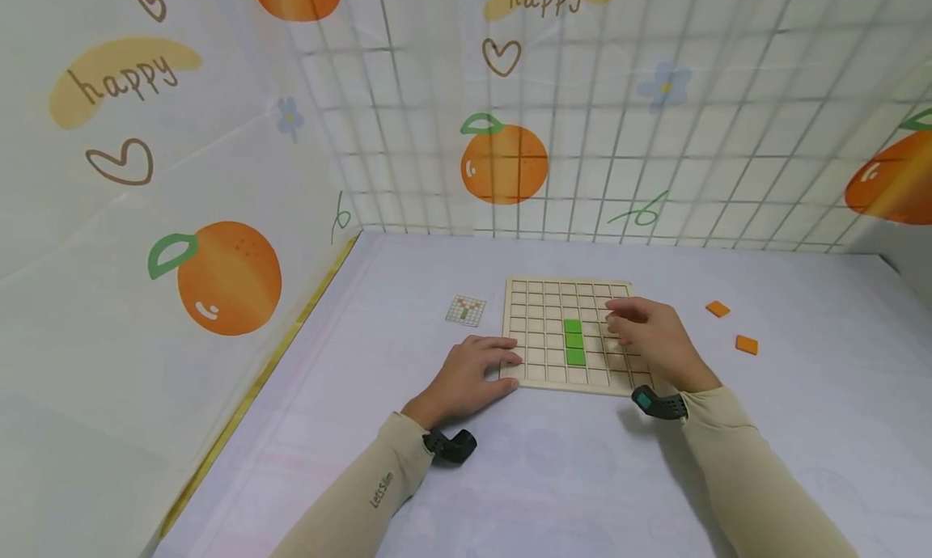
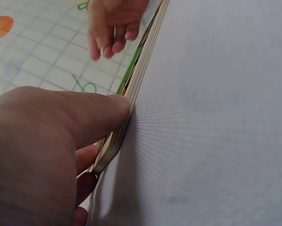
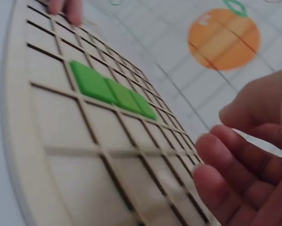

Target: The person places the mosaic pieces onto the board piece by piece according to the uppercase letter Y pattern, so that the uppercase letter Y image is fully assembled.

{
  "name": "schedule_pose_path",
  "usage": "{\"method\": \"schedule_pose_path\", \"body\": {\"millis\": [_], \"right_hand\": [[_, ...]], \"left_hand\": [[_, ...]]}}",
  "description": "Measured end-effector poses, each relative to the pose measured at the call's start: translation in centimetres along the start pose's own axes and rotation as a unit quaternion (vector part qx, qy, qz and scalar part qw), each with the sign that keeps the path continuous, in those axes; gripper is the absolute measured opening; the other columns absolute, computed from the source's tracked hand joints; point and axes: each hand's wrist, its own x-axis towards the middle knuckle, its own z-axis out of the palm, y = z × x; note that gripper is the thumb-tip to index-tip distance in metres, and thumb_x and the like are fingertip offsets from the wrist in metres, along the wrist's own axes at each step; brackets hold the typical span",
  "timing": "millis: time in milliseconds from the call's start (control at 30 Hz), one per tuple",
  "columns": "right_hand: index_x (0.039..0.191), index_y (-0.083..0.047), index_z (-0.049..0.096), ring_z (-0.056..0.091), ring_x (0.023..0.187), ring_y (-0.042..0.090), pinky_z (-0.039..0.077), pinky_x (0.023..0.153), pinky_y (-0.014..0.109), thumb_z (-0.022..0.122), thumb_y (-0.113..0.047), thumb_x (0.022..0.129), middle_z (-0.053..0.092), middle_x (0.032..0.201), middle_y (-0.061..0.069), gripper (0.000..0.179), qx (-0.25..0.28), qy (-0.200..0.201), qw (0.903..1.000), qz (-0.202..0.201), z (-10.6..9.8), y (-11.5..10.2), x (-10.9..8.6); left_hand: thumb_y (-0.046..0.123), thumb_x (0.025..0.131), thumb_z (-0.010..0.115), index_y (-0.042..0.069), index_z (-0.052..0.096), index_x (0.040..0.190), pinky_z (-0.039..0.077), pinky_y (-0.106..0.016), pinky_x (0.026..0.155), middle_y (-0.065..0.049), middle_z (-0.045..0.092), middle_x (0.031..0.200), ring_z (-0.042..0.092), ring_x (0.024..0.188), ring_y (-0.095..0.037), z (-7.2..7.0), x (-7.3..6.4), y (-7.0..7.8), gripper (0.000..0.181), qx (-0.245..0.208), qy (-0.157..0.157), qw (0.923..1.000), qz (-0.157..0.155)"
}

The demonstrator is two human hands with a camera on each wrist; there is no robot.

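Note:
A wooden grid board [image 1: 537,287] lies flat on the table, with three green square tiles [image 1: 574,340] in a column near its middle. My left hand [image 1: 469,378] rests at the board's lower left corner, fingertips over the left edge and thumb against the front edge. Over the right half of the board hovers my right hand [image 1: 655,340], its fingers loosely bent. In the right wrist view no tile shows between that hand's thumb and fingertips [image 3: 211,150]. A small pattern card [image 1: 466,310], printed with a coloured grid, lies left of the board.
To the right of the board lie two orange tiles, one farther back [image 1: 718,308] and one nearer [image 1: 747,344]. White sheeting with printed oranges [image 1: 504,166] hangs over a wire grid [image 1: 582,154] behind the table [image 1: 546,477]. Another sheeted wall [image 1: 95,315] stands on the left.

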Motion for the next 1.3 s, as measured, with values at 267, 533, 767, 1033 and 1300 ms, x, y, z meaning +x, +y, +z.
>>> {"method": "schedule_pose_path", "body": {"millis": [267, 533, 767, 1033, 1300], "right_hand": [[0.14, -0.003, 0.055, 0.066, 0.098, 0.025, 0.055, 0.079, 0.027, 0.061, -0.035, 0.1, 0.062, 0.13, 0.019, 0.051, 0.008, 0.036, 0.9991, 0.021, -4.1, 1.4, -1.8], [0.141, 0.0, 0.053, 0.063, 0.091, 0.001, 0.054, 0.074, 0.019, 0.062, -0.043, 0.098, 0.063, 0.121, 0.007, 0.061, 0.02, 0.127, 0.99, 0.058, -7.2, 3.2, -2.5], [0.127, -0.012, 0.062, 0.066, 0.087, 0.004, 0.055, 0.072, 0.019, 0.071, -0.036, 0.094, 0.066, 0.1, -0.015, 0.043, 0.107, 0.175, 0.9734, 0.102, -10.5, 4.7, -3.4], [0.144, -0.001, 0.049, 0.063, 0.088, 0.007, 0.053, 0.069, 0.016, 0.058, -0.04, 0.101, 0.061, 0.115, 0.001, 0.059, 0.007, 0.192, 0.9705, 0.145, -11.8, 6.3, -4.0], [0.152, -0.004, 0.041, 0.062, 0.088, 0.012, 0.049, 0.066, 0.014, 0.051, -0.045, 0.102, 0.048, 0.144, 0.022, 0.065, -0.033, 0.189, 0.9601, 0.203, -12.5, 8.2, -4.2]], "left_hand": [[0.036, 0.095, 0.067, 0.022, 0.071, 0.124, 0.034, -0.047, 0.107, 0.006, 0.054, 0.146, 0.045, 0.132, -0.022, 0.0, -0.2, 0.2, 0.033, -0.005, 0.002, 1.0, -0.003], [0.035, 0.094, 0.069, 0.023, 0.071, 0.124, 0.034, -0.049, 0.107, 0.006, 0.054, 0.146, 0.045, 0.132, -0.023, 0.1, -0.8, -0.1, 0.033, -0.008, 0.003, 0.9999, -0.009], [0.037, 0.094, 0.069, 0.024, 0.071, 0.125, 0.034, -0.048, 0.107, 0.008, 0.053, 0.146, 0.045, 0.131, -0.022, 0.2, -0.2, -0.1, 0.034, -0.006, 0.005, 0.9999, -0.009], [0.035, 0.094, 0.069, 0.023, 0.07, 0.125, 0.035, -0.048, 0.107, 0.007, 0.053, 0.146, 0.046, 0.131, -0.022, 0.1, 0.0, 0.2, 0.033, -0.004, 0.004, 1.0, -0.003], [0.035, 0.094, 0.068, 0.023, 0.071, 0.125, 0.035, -0.048, 0.107, 0.007, 0.054, 0.146, 0.046, 0.131, -0.022, 0.0, -0.1, 0.2, 0.033, -0.006, 0.005, 1.0, -0.001]]}}
